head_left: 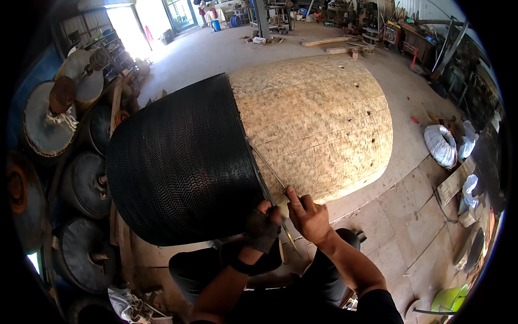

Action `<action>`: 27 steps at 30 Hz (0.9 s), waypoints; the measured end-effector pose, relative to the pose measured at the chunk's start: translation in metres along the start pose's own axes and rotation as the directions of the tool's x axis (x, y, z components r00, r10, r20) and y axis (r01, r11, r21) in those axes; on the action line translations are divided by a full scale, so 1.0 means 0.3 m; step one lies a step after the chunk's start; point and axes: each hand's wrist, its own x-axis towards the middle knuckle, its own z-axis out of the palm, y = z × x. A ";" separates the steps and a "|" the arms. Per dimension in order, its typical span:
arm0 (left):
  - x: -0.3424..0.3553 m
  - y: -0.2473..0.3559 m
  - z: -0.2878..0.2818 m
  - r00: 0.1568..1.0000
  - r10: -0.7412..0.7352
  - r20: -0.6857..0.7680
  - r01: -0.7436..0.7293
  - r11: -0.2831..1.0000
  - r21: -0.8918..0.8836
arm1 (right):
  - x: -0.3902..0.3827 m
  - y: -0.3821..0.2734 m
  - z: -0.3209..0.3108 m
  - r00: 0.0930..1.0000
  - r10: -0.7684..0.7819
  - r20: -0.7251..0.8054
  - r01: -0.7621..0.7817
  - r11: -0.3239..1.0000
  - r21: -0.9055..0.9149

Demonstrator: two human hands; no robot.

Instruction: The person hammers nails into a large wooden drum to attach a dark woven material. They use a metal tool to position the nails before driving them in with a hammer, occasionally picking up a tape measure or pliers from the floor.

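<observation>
At the lower edge, between the person's dark-clad knees (186, 272), two forearms reach up to the near side of a big barrel-shaped drum (318, 108). The left hand (261, 229), in a dark glove that leaves the fingertips bare, has its fingers curled in against a narrow strip (290, 237) at the drum's near edge; how firmly they grip it I cannot tell. The right hand (312, 218), bare and just beside it, has its fingers folded shut around the lower end of a thin rod (268, 167), whose far tip meets the border of the black ridged covering (181, 162).

The drum lies on its side across the middle, directly beyond the hands: its left part is wrapped in that covering, its right part pale, mottled and dotted with small dark holes. To the left, dark round-ended rollers (86, 254) are stacked together; to the right, a white ring-shaped bundle (441, 146) sits on the floor (396, 216). Farther off lie timber planks (326, 41), then a steel post (261, 19), a blue bucket (216, 25) and a bright doorway (128, 31).
</observation>
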 end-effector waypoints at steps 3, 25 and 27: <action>0.004 0.041 -0.009 0.998 -0.044 0.045 0.041 0.996 0.082 | -0.012 -0.006 0.003 0.999 0.001 0.035 0.001 0.999 -0.047; 0.003 0.046 -0.007 0.998 -0.059 0.028 0.055 0.990 0.131 | -0.066 0.039 0.157 0.998 0.022 -0.064 -0.028 0.995 -0.095; 0.000 -0.028 0.001 1.000 -0.010 0.005 0.009 0.995 0.099 | -0.060 0.042 0.173 0.994 -0.008 -0.109 0.000 0.997 -0.078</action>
